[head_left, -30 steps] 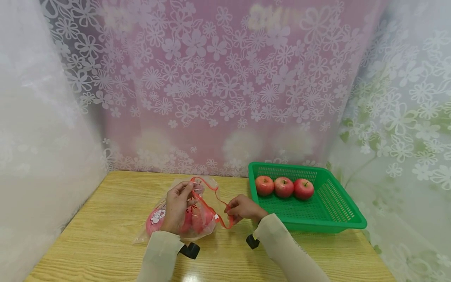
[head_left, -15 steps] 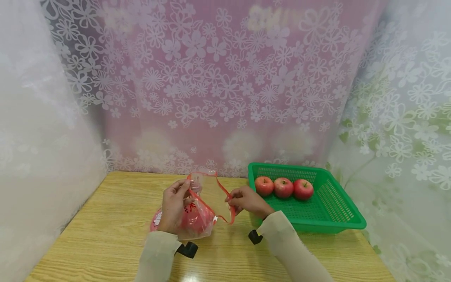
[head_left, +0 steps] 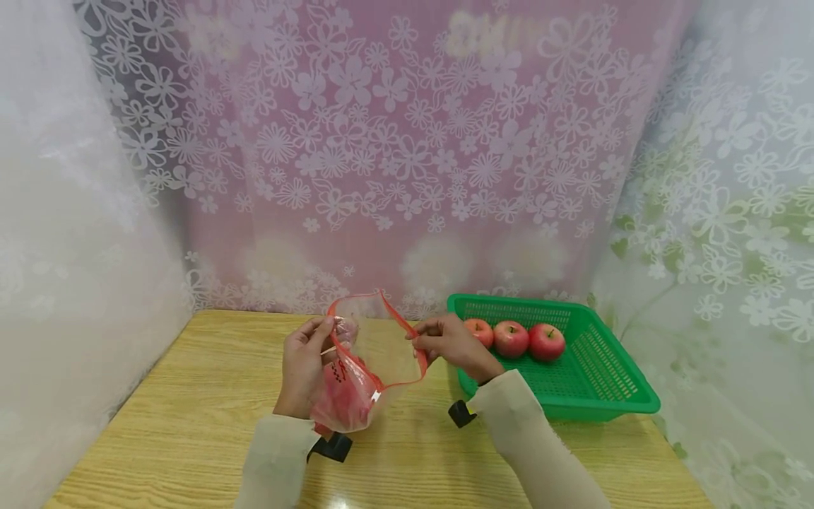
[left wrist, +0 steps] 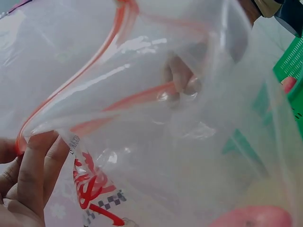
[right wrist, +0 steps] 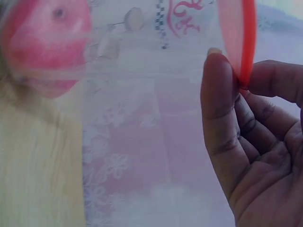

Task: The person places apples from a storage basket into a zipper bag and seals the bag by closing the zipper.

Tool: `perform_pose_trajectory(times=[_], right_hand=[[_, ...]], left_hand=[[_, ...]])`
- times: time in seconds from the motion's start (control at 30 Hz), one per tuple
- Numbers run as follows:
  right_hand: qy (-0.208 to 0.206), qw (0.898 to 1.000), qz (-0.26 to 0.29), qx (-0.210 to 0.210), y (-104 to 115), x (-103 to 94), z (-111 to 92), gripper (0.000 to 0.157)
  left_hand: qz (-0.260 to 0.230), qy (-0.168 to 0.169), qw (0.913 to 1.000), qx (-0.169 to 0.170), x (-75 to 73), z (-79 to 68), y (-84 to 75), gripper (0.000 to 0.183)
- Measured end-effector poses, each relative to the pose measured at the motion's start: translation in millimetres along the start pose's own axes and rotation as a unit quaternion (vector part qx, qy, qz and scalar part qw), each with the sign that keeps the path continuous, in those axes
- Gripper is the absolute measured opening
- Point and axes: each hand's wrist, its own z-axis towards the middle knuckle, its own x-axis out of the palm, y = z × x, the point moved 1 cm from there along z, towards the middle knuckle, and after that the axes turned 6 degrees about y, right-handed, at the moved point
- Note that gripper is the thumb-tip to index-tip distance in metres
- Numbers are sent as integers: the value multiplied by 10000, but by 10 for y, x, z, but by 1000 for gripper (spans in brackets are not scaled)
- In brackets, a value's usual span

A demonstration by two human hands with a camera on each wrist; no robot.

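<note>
A clear plastic zip bag with a red zipper rim and red print is held upright over the table, its mouth spread wide. On the left side of the rim, my left hand pinches the edge between thumb and fingers. Opposite, my right hand pinches the other side of the rim. A small white slider sits at the rim's near corner. Inside the bag, low down, a reddish apple shows through the plastic in the right wrist view.
A green plastic basket stands at the right with three red apples in a row near its back left. My right hand overlaps its left edge. The wooden table meets a floral curtain behind.
The bag has been lifted more upright and its mouth pulled much wider. My left hand has moved a little left, my right hand up and right.
</note>
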Motion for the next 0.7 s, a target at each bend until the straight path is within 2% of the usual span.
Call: perform_pose_trajectory(times=[0.4,0.7], right_hand=[[-372,9980,-100,-508,326,-48,-81,18],[-616,9969,-103,-489,325,-61,-89,18]], left_hand=[[-609,166,9976,283,18,-26,-120,23],[-622,334,9972,236,33,-47,-109,21]])
